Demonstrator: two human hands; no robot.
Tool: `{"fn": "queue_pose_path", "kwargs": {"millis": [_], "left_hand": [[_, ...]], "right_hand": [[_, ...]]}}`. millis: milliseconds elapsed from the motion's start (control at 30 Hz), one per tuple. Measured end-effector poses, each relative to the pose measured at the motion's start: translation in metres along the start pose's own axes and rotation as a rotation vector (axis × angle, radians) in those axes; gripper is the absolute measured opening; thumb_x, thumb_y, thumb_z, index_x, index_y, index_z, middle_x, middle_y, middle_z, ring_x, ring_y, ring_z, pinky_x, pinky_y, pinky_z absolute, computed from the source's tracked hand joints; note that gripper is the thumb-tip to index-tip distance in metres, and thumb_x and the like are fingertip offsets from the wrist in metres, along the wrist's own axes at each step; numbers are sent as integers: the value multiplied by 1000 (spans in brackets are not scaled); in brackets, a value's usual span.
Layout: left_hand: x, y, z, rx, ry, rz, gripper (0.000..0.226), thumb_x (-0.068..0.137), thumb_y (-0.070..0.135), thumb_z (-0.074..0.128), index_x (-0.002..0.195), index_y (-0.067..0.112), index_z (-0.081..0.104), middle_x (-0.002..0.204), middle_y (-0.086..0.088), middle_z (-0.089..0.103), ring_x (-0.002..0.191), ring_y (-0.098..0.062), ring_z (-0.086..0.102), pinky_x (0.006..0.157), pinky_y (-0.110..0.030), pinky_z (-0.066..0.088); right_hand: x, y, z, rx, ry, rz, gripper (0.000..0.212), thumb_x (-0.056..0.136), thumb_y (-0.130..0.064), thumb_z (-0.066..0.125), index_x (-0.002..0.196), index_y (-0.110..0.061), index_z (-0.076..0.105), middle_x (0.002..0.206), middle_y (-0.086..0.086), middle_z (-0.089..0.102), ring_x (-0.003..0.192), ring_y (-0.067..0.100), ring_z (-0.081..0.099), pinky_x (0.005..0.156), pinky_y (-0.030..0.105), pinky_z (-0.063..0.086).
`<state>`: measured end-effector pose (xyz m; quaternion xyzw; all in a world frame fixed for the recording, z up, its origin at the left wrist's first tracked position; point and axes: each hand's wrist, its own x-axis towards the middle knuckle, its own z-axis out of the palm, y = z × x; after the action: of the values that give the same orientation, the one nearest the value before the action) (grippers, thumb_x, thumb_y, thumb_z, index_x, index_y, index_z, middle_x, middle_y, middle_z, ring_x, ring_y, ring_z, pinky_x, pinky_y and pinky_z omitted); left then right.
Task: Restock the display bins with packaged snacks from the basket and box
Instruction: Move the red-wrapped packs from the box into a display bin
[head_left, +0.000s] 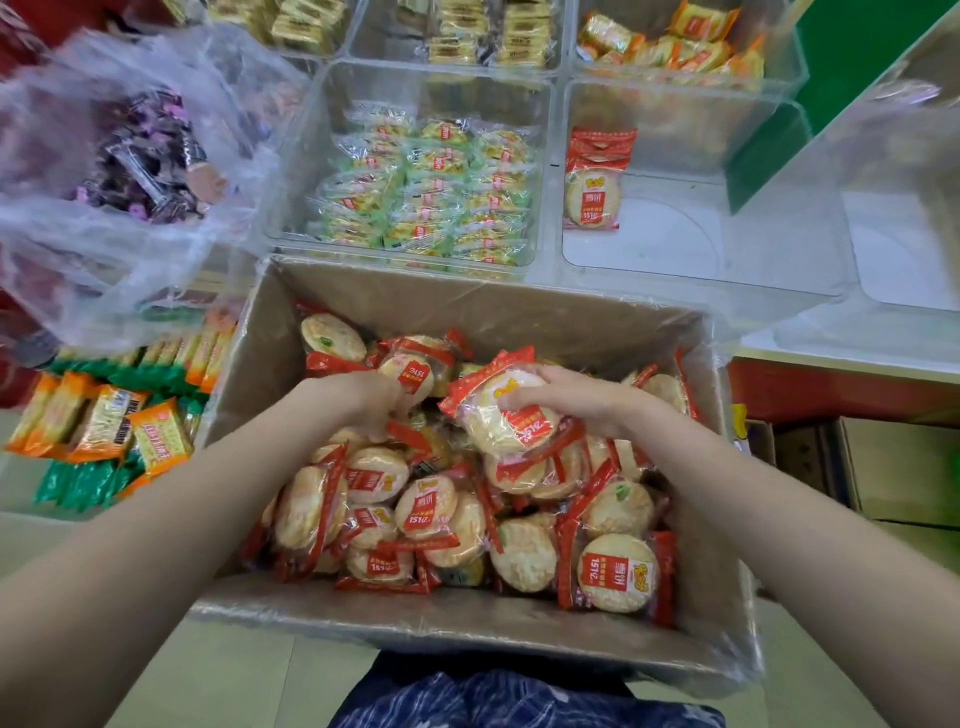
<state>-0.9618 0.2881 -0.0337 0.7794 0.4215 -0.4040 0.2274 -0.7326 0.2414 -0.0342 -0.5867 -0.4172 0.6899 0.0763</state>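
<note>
A cardboard box (519, 312) lined with clear plastic sits in front of me, full of red-edged round rice cracker packs (618, 571). My right hand (576, 402) grips one such pack (511, 421), lifted a little above the pile. My left hand (376, 402) reaches into the pile and curls around another pack (410, 374). Behind the box, a clear display bin (691, 249) holds a single rice cracker pack (595, 182) leaning at its left wall. The bin to its left (306, 156) is packed with green-wrapped snacks (431, 192).
A clear bag of purple-wrapped sweets (150, 161) sits at the upper left. Orange and green snack packs (109, 426) lie in a container left of the box. More bins with yellow and orange packs (675, 47) stand at the back. Cardboard cartons (893, 467) are at right.
</note>
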Motion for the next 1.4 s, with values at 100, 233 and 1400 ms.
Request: {"fn": "queue_pose_path", "kwargs": {"millis": [100,233,1400], "left_hand": [[-4,-4,-21,-259,162,96,15,85,20,64,100,16,63,90,2,61,82,-17,56,71,-24,45],[-27,5,-53,-991,147,214,12,87,9,58,76,7,54,70,-6,55,58,-11,53,56,-18,45],[87,60,-220,-981,853,195,24,91,4,44,104,10,63,106,-6,63,97,-14,55,87,-27,48]], "right_hand": [[-11,1,-17,189,-23,9,55,80,-29,70,129,-23,47,109,1,68,92,14,66,89,35,53],[-40,-2,-33,437,-57,-59,19,77,-24,62,93,-14,66,74,2,72,63,11,68,63,26,58],[96,-61,-213,222,560,-283,100,57,-13,86,139,-11,29,119,5,59,101,18,63,85,38,55]]}}
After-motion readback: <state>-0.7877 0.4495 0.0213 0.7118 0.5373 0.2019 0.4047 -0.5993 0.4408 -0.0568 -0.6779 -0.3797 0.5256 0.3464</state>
